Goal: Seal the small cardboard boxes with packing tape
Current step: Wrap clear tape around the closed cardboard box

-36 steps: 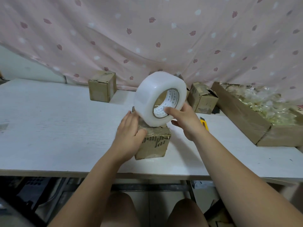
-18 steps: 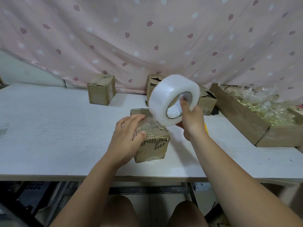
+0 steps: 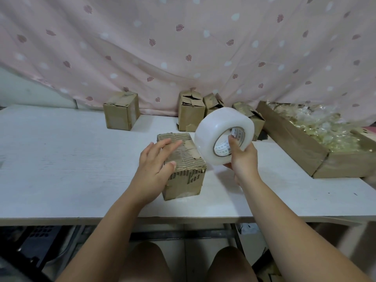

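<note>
A small worn cardboard box [image 3: 187,180] stands near the front of the white table [image 3: 61,169], its top flaps closed. My left hand [image 3: 155,165] rests flat on the box top and left side, fingers straight. My right hand [image 3: 241,159] grips a large roll of clear packing tape [image 3: 219,133] just right of the box, thumb through the core, held off the table. I cannot see a strip of tape between roll and box.
Several more small cardboard boxes stand along the back: one at left [image 3: 121,110], others behind the roll [image 3: 190,112]. A long cardboard tray [image 3: 301,147] of clear wrapped pieces lies at right. A pink curtain [image 3: 183,47] hangs behind.
My right hand has carried the tape roll from above the box to its right and lower. My left hand has slid up onto the box top.
</note>
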### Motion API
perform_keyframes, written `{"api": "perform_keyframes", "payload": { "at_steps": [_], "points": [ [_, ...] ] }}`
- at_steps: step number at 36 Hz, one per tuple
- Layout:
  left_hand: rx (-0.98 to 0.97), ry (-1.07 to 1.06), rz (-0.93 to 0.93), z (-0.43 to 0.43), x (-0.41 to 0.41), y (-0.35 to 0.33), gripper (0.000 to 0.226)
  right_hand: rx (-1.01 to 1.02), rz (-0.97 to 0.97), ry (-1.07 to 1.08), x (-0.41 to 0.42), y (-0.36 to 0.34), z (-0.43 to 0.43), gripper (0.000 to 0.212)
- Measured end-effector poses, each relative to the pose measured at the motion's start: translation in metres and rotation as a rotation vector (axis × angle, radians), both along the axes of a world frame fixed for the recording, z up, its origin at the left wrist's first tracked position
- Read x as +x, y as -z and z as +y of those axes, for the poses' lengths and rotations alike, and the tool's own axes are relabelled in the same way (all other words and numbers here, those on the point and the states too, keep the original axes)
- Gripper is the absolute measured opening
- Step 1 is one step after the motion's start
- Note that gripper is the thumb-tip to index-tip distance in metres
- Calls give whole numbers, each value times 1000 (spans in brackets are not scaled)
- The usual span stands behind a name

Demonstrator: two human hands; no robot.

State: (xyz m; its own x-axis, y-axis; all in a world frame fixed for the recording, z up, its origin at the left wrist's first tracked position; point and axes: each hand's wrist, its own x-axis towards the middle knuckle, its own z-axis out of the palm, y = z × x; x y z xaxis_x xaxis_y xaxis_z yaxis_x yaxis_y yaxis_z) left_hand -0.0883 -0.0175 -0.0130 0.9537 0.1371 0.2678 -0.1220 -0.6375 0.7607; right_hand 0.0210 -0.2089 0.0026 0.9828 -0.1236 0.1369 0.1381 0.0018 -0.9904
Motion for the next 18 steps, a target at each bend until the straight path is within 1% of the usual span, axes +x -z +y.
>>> {"api": "perform_keyframes", "payload": {
  "at_steps": [4, 7, 10, 12, 14, 16, 18],
  "points": [
    [3, -6, 9, 0, -1, -3, 41, -45, -10, 53, 2, 11, -5, 9],
    [13, -11, 1, 0, -1, -5, 40, -108, -6, 108, 0, 21, -13, 7],
    [11, -23, -10, 0, -1, -7, 39, -198, -32, 138, -4, 34, -17, 27],
    [33, -43, -12, -2, -2, -10, 43, -230, -49, 133, -6, 37, -17, 33],
    [94, -71, -2, -4, -3, -16, 54, -254, -55, 127, -7, 39, -16, 40],
    [218, -81, 38, -12, -3, -25, 63, -275, -74, 137, -8, 41, -16, 47],
    [343, -79, 120, -25, -3, -34, 60, -279, -93, 144, -10, 42, -16, 50]
  ]
}}
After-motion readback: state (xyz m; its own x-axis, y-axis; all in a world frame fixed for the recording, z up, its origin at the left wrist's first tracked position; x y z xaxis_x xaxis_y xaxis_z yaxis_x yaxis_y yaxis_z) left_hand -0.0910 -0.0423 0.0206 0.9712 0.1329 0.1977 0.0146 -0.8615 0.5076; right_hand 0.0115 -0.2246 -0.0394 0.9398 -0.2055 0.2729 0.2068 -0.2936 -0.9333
